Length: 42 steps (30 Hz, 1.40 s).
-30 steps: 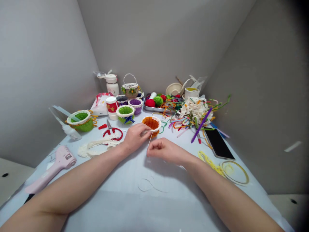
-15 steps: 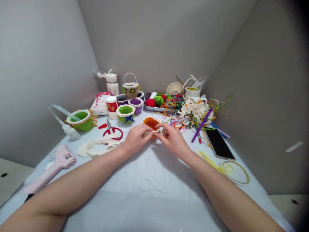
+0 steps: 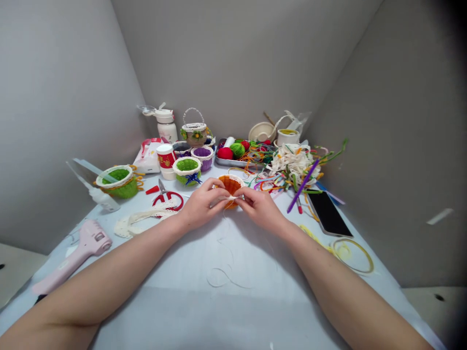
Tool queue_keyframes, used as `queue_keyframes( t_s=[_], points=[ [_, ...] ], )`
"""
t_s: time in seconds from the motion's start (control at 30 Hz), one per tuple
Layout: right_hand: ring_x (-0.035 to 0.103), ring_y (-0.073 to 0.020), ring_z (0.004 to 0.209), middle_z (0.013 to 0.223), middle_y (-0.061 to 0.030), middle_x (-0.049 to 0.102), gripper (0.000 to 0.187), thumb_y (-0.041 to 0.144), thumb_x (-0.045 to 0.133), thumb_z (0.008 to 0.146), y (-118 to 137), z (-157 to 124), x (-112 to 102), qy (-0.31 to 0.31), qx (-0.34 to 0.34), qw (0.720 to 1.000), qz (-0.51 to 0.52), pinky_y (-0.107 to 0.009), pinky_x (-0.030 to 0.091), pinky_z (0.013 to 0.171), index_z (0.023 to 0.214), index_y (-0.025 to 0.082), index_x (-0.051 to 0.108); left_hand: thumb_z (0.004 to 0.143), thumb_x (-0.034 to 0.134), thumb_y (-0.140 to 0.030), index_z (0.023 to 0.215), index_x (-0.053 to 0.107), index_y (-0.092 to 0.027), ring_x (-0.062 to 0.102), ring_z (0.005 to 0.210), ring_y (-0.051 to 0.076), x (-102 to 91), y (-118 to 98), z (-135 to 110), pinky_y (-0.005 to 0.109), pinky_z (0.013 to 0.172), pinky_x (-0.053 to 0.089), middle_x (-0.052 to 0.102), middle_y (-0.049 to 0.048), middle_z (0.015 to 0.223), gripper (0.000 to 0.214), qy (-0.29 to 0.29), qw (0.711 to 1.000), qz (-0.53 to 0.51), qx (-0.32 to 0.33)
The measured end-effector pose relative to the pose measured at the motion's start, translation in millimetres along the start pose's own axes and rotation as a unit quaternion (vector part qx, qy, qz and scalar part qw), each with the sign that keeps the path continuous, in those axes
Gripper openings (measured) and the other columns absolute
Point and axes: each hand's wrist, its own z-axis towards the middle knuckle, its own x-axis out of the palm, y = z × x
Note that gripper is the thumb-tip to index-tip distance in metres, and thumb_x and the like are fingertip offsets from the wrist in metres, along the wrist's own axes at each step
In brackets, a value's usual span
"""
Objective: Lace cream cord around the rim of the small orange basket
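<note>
An orange woven basket (image 3: 230,183) with white lace along part of its rim stands in the middle, partly hidden by my hands. In front of it, my left hand (image 3: 202,205) pinches a small white strip of lace trim (image 3: 232,198) between thumb and fingers. From the other side my right hand (image 3: 261,207) pinches the same strip, the fingertips nearly meeting. A fine pale thread (image 3: 229,281) trails from below the hands and loops on the table. Any needle is too small to make out.
On the left lie a pink glue gun (image 3: 87,240), lace trim (image 3: 126,223), red scissors (image 3: 171,199) and a green basket (image 3: 122,187). Small baskets (image 3: 187,167) and a yarn tray (image 3: 237,161) stand behind. A phone (image 3: 330,214) and yellow yarn ring (image 3: 370,260) are right.
My right fingers have straightened and closed onto the strip beside my left fingertips; earlier the right index finger was raised and curled. The whole view has shifted slightly.
</note>
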Motion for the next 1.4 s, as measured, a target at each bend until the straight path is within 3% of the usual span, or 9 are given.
queue_keyframes(
  t_s=[0.43, 0.77, 0.93, 1.1, 1.23, 1.4],
  points=[
    [0.048, -0.0102, 0.056, 0.071, 0.0012, 0.064, 0.019, 0.029, 0.058, 0.088, 8.3, -2.3, 3.0, -0.031, -0.026, 0.997, -0.061, -0.022, 0.032, 0.057, 0.103, 0.021, 0.066, 0.091, 0.060, -0.021, 0.098, 0.070, -0.017, 0.060, 0.088, 0.016, 1.2, 1.7, 0.0, 0.028, 0.077, 0.050, 0.059, 0.0048, 0.094, 0.013, 0.005, 0.999, 0.045, -0.008],
    [0.056, -0.0108, 0.063, 0.083, 0.0001, 0.070, 0.017, 0.024, 0.052, 0.093, 3.5, -3.0, 8.0, -0.015, -0.045, 0.998, -0.041, -0.023, 0.037, 0.063, 0.097, 0.022, 0.068, 0.090, 0.063, -0.026, 0.100, 0.064, -0.018, 0.063, 0.093, 0.018, 5.8, -6.1, 1.9, 0.029, 0.081, 0.051, 0.065, 0.0060, 0.100, 0.013, 0.003, 0.999, 0.036, -0.012],
    [0.052, -0.0123, 0.060, 0.073, 0.0004, 0.064, 0.017, 0.029, 0.053, 0.091, 13.9, -1.0, -2.7, -0.008, 0.016, 0.997, -0.071, -0.023, 0.033, 0.060, 0.103, 0.021, 0.061, 0.092, 0.061, -0.024, 0.092, 0.066, -0.017, 0.064, 0.082, 0.016, 6.4, -0.7, 1.5, 0.027, 0.076, 0.051, 0.068, 0.0039, 0.089, 0.009, 0.008, 1.000, 0.024, -0.014],
    [0.050, -0.0145, 0.061, 0.070, 0.0016, 0.057, 0.023, 0.021, 0.047, 0.086, 34.6, -6.6, -28.9, 0.022, 0.086, 0.991, -0.099, -0.024, 0.031, 0.057, 0.109, 0.019, 0.048, 0.089, 0.064, -0.021, 0.093, 0.068, -0.017, 0.065, 0.086, 0.016, 4.5, -1.4, 0.8, 0.029, 0.078, 0.051, 0.070, 0.0047, 0.092, 0.007, -0.001, 0.999, 0.021, -0.024],
    [0.057, -0.0148, 0.071, 0.081, -0.0010, 0.065, 0.020, 0.016, 0.037, 0.090, 41.6, -10.0, -38.4, 0.057, 0.074, 0.992, -0.083, -0.025, 0.035, 0.063, 0.103, 0.021, 0.052, 0.087, 0.065, -0.018, 0.092, 0.068, -0.017, 0.065, 0.086, 0.016, 4.7, -5.3, 2.1, 0.028, 0.079, 0.052, 0.070, 0.0043, 0.092, 0.006, -0.006, 0.999, 0.015, -0.032],
    [0.060, -0.0143, 0.071, 0.077, -0.0001, 0.068, 0.017, 0.011, 0.044, 0.088, 36.8, -6.6, -29.8, 0.055, 0.093, 0.992, -0.063, -0.026, 0.038, 0.068, 0.090, 0.019, 0.059, 0.086, 0.063, -0.016, 0.089, 0.069, -0.017, 0.065, 0.086, 0.016, 5.5, -6.2, 2.4, 0.028, 0.079, 0.052, 0.070, 0.0043, 0.091, 0.006, -0.008, 0.999, 0.007, -0.045]
  ],
)
